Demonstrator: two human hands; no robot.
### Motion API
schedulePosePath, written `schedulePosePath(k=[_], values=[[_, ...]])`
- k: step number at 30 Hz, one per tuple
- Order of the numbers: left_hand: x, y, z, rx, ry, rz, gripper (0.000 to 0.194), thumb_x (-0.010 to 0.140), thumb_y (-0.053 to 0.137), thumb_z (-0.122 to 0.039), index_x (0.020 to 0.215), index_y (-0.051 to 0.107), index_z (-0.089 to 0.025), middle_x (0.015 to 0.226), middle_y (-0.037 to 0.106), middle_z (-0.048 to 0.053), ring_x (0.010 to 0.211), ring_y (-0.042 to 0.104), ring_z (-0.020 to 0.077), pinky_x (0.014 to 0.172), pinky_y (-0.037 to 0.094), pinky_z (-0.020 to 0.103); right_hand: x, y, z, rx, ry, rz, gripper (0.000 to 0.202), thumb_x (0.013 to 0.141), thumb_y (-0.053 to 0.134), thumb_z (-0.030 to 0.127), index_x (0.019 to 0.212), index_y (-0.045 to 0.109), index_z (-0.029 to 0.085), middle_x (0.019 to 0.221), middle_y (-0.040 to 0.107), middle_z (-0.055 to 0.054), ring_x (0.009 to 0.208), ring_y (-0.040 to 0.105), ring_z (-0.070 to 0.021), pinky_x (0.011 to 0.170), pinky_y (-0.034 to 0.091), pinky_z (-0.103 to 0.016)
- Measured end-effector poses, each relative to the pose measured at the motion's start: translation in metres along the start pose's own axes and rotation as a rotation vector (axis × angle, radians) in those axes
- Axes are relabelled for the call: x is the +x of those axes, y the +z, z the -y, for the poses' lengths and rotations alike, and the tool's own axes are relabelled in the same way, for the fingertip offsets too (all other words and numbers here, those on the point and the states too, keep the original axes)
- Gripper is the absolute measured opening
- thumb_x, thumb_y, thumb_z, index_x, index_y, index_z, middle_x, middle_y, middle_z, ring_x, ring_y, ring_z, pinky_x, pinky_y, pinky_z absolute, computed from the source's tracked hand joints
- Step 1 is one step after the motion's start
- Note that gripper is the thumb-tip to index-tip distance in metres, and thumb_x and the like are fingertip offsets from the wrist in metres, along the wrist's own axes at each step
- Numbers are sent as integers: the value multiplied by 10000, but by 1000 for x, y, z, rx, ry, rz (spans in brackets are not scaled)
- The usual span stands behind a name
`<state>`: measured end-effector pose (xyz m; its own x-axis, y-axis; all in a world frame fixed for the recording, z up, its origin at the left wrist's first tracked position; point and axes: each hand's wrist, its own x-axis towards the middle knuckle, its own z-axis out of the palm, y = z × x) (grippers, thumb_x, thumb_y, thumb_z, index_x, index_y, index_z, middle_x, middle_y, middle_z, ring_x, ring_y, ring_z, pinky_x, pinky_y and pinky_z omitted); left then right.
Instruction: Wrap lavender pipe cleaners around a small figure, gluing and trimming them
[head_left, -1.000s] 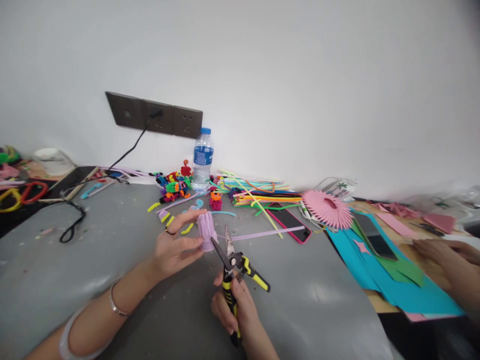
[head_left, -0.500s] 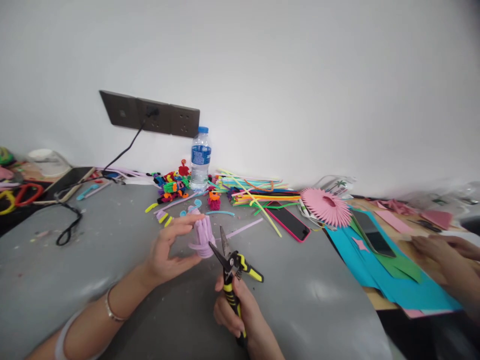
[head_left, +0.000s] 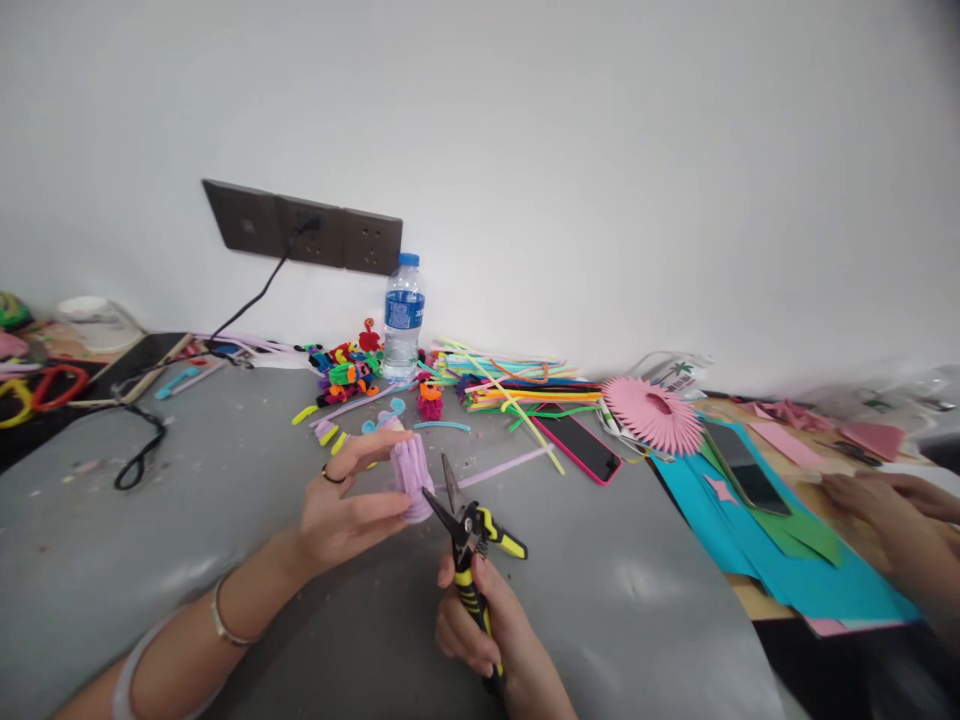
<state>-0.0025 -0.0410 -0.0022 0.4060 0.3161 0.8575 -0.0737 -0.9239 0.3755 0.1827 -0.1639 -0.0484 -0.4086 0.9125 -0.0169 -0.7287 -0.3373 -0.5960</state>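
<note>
My left hand (head_left: pixel 349 500) pinches a small lilac pipe-cleaner figure (head_left: pixel 410 470) between thumb and fingers, above the grey table (head_left: pixel 360 640). A long lilac strand (head_left: pixel 506 466) sticks out from the figure to the right. My right hand (head_left: pixel 480 620) grips black-and-yellow wire cutters (head_left: pixel 469 530) by one handle, while the other handle stands out to the right. Their blades are spread and point up beside the figure's right side. Whether a blade touches the figure, I cannot tell.
Behind my hands lie colourful pipe cleaners (head_left: pixel 525 393), finished figures (head_left: pixel 349 370) and a water bottle (head_left: pixel 404 315). A pink-cased phone (head_left: pixel 577 445) lies to the right. Farther right, another person's hands (head_left: pixel 877 510) rest near blue paper (head_left: pixel 855 585). A black cable (head_left: pixel 255 297) crosses the left.
My left fingers have shifted their hold lower on the lilac figure, and it has turned, with its strand reaching farther right. The cutters have moved slightly right, blades still spread.
</note>
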Motion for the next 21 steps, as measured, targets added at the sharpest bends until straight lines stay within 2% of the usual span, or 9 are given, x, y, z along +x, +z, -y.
schedulePosePath(k=[4, 7, 10, 12, 15, 21], values=[[-1, -1, 1, 4, 6, -2, 383, 852, 685, -85, 1172, 643, -290, 1466, 489, 105, 1289, 558, 289, 954, 600, 478, -2, 0, -4, 26, 4, 18, 375, 911, 589, 589, 900, 604, 215, 305, 343, 157, 227, 190, -46, 400, 270, -172], [3, -4, 3, 5, 1, -39, 426, 838, 684, -62, 1184, 636, -305, 1482, 483, 98, 1267, 582, 296, 912, 618, 466, -4, -4, -8, 5, 13, -32, 438, 856, 614, 659, 875, 601, 221, 287, 329, 163, 218, 172, -45, 396, 265, -171], [7, -9, 5, -14, -2, -72, 480, 837, 646, -23, 1214, 616, -318, 1519, 444, 66, 1238, 608, 277, 916, 617, 466, -7, -8, -6, -8, -38, -57, 461, 838, 603, 696, 872, 593, 236, 273, 306, 168, 211, 166, -54, 387, 262, -173], [8, -10, 6, -10, 17, -58, 523, 818, 638, 11, 1232, 605, -307, 1538, 420, 55, 1265, 586, 269, 934, 610, 456, -7, -9, -1, -19, -92, -70, 422, 874, 583, 663, 886, 593, 242, 280, 311, 164, 214, 166, -58, 385, 266, -175], [6, -8, 6, 1, 9, -32, 488, 824, 639, -9, 1214, 614, -300, 1536, 425, 53, 1328, 526, 278, 954, 601, 450, -8, -7, 5, -53, -155, -86, 362, 916, 574, 593, 895, 599, 232, 306, 338, 151, 225, 175, -58, 372, 255, -171], [1, -2, 6, -6, -19, -38, 448, 859, 621, -51, 1208, 615, -333, 1521, 442, 53, 1331, 522, 276, 951, 602, 465, -7, 6, 2, -147, -180, -140, 396, 893, 608, 592, 885, 611, 196, 316, 351, 138, 239, 194, -48, 361, 232, -164]])
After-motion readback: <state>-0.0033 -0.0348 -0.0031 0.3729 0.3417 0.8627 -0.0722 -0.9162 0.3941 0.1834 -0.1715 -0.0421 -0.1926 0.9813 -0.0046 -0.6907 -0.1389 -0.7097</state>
